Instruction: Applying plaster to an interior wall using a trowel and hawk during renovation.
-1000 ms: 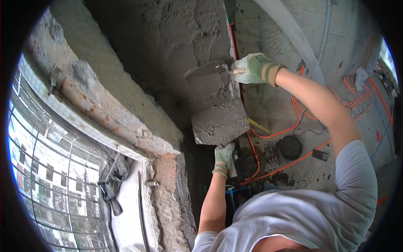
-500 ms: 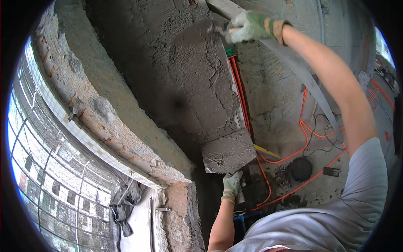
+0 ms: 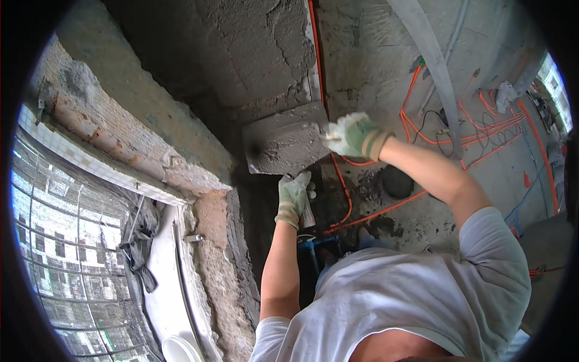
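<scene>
My left hand [image 3: 294,196], in a green and white work glove, is closed at the near edge of a flat plasterer's hawk [image 3: 268,130]. Its grip under the board is hidden. Grey mortar [image 3: 286,143] is spread over the hawk. My gloved right hand [image 3: 356,136] is closed round the handle of a trowel [image 3: 313,134], whose blade is blurred and lies over the hawk's right side. Beyond the hawk rises a wall with wet grey mortar [image 3: 253,54], rough and streaked.
At left is a rough window opening [image 3: 139,133] with mesh [image 3: 60,241] outside. Orange conduits [image 3: 386,208] cross the floor at right, near a dark round bucket [image 3: 398,182]. A long grey strip [image 3: 437,72] leans at the upper right. A white bucket [image 3: 180,349] stands lower left.
My right hand has brought the trowel down from the upper wall to the hawk. The view has shifted, and my left hand with the hawk now appears higher and further left.
</scene>
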The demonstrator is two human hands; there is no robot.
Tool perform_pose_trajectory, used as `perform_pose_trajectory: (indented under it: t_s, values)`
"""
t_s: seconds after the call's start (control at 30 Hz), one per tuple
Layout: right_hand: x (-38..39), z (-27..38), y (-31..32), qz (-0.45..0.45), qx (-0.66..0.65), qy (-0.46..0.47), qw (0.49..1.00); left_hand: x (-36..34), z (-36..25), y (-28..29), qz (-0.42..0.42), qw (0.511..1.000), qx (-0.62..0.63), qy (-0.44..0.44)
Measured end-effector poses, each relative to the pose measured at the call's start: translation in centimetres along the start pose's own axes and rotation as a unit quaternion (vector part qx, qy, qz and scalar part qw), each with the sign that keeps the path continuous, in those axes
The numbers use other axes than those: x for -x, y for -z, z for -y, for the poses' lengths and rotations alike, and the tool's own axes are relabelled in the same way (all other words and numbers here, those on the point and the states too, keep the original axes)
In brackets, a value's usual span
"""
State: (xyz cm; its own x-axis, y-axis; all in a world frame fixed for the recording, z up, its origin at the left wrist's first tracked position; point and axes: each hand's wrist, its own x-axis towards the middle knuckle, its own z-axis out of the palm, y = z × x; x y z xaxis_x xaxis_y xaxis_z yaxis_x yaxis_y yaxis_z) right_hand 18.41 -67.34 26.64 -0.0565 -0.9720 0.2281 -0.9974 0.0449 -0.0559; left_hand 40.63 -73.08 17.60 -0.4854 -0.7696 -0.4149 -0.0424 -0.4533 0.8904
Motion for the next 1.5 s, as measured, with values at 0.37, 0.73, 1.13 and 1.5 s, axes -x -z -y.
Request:
perform_pose_trajectory:
  t_s: [0.37,0.73,1.13,1.5]
  values:
    - [-1.0,-8.3,0.2,-0.114,-0.055,0.048,0.991,2.7,-0.1,2.3,0.009,0.999,-0.038,0.016]
    - [-1.2,-16.0,2.4,0.004,-0.234,-0.105,0.967,3.0,2.0,1.7,-0.007,1.0,-0.022,0.015]
    - [-2.8,-13.5,9.8,-0.106,0.121,-0.054,0.985,1.7,2.4,-2.8,-0.027,0.997,-0.042,0.055]
    - [7.2,-5.6,-1.6,-0.003,-0.009,0.002,1.0,0.8,5.6,-2.3,0.018,0.998,-0.012,0.052]
